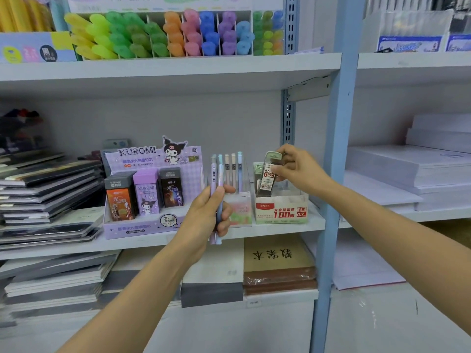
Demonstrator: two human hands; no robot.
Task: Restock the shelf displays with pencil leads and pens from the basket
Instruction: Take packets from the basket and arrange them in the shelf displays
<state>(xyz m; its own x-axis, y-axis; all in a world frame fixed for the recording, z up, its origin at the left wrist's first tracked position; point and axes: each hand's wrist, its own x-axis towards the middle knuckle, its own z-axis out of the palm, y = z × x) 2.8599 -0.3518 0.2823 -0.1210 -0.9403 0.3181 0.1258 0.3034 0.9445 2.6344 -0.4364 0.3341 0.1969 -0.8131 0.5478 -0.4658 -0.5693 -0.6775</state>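
My left hand (pixel 207 215) grips two pastel pens (pixel 216 174), one lilac and one blue, upright in front of the clear pen holder (pixel 240 207). That holder has three pens (pixel 233 166) standing in it. My right hand (pixel 297 169) pinches a pencil lead case (pixel 267 177) with a green cap, tilted, over the white and red 0.7 lead box (pixel 281 211). To the left stands the purple Kuromi lead display (pixel 153 194) with three lead boxes in it. The basket is out of view.
Stacked notebooks (pixel 48 189) fill the shelf's left side. A blue steel upright (pixel 334 174) stands just right of the lead box. Paper reams (pixel 418 169) lie on the right shelf. Coloured highlighters (pixel 163 34) line the shelf above; books lie on the shelf below.
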